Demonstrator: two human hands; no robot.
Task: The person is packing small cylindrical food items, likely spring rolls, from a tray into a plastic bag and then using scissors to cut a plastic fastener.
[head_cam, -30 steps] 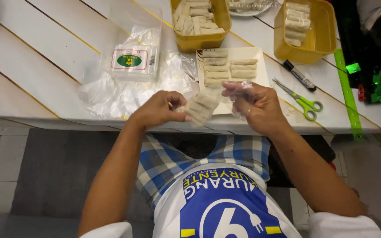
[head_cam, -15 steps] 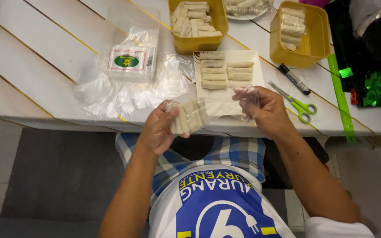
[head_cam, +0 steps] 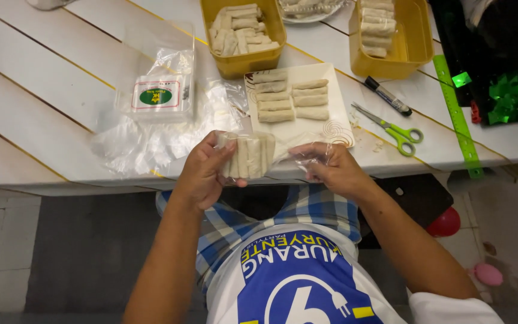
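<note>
My left hand [head_cam: 204,174] grips a clear plastic bag [head_cam: 253,156] packed with several pale spring rolls, held at the table's near edge. My right hand [head_cam: 331,168] pinches the loose open end of that same bag, pulled out to the right. Just beyond the hands, a square white plate [head_cam: 334,126] carries two short rows of the same rolls [head_cam: 286,96].
A pile of clear bags [head_cam: 145,141] and a clear labelled box [head_cam: 157,96] lie at the left. Two yellow tubs [head_cam: 244,63] [head_cam: 412,42] hold more rolls. Green scissors [head_cam: 394,129], a marker [head_cam: 388,96] and a green ruler [head_cam: 457,114] lie at the right.
The filled bag has dropped from above the table edge toward my lap and turned sideways. My right hand has slid right, stretching the bag's open end.
</note>
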